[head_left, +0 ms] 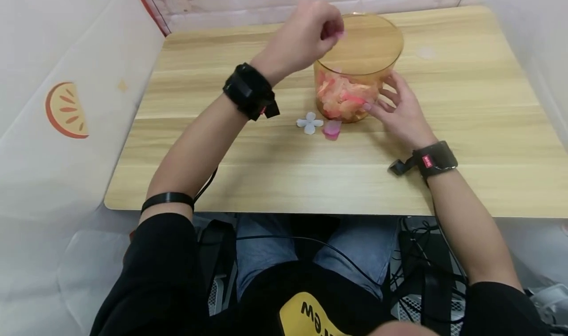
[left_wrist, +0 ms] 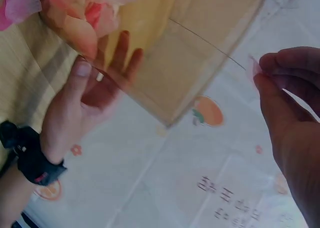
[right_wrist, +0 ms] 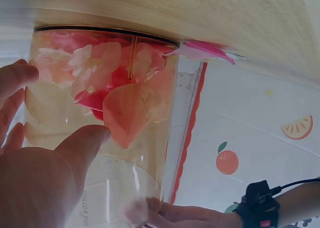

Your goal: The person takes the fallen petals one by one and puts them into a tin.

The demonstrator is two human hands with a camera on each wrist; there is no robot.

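Note:
An amber see-through jar [head_left: 360,55] stands on the wooden table [head_left: 284,178], its lower half full of pink and orange petals [head_left: 341,97]. My left hand [head_left: 335,33] hovers over the jar's near-left rim and pinches a small pale pink petal [left_wrist: 254,67] between thumb and fingertips. My right hand [head_left: 382,102] rests against the jar's right side with its fingers spread and fairly straight; in the right wrist view the thumb [right_wrist: 85,140] presses the jar wall [right_wrist: 145,153]. A white flower [head_left: 309,123] and a pink petal [head_left: 332,129] lie on the table just in front of the jar.
White sheets printed with orange slices [head_left: 66,110] wall in the table at left, back and right. Both wrists wear black camera straps [head_left: 249,91]. Cables [head_left: 417,257] hang below the table's front edge by my knees.

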